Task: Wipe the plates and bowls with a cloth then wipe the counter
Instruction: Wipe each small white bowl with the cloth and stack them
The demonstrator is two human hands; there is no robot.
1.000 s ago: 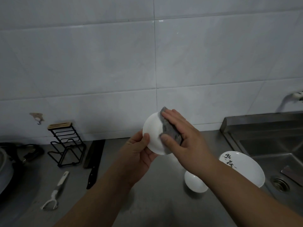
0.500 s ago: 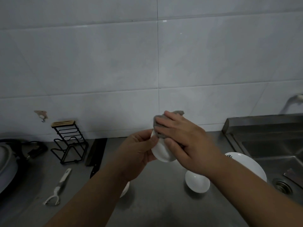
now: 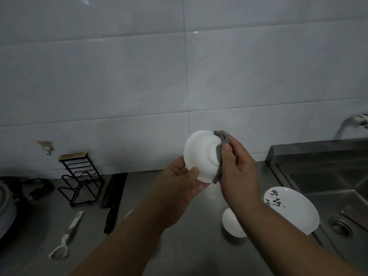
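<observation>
— Hands?
— My left hand (image 3: 179, 182) grips the white bowl (image 3: 199, 154) by its lower rim, above the steel counter (image 3: 189, 246). My right hand (image 3: 237, 172) pinches the grey cloth (image 3: 217, 156) against its right side.
— Which face?
— Underside, seemingly; light is poor.

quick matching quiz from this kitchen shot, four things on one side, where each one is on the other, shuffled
1 grey cloth
2 small white dish
3 plate with black writing
4 white peeler

a counter, left of the knife
b held by the left hand
c counter, beside the sink
d gripped by the right hand

Pairs: 1-d, 2-b, 3-c, 4-a
</observation>
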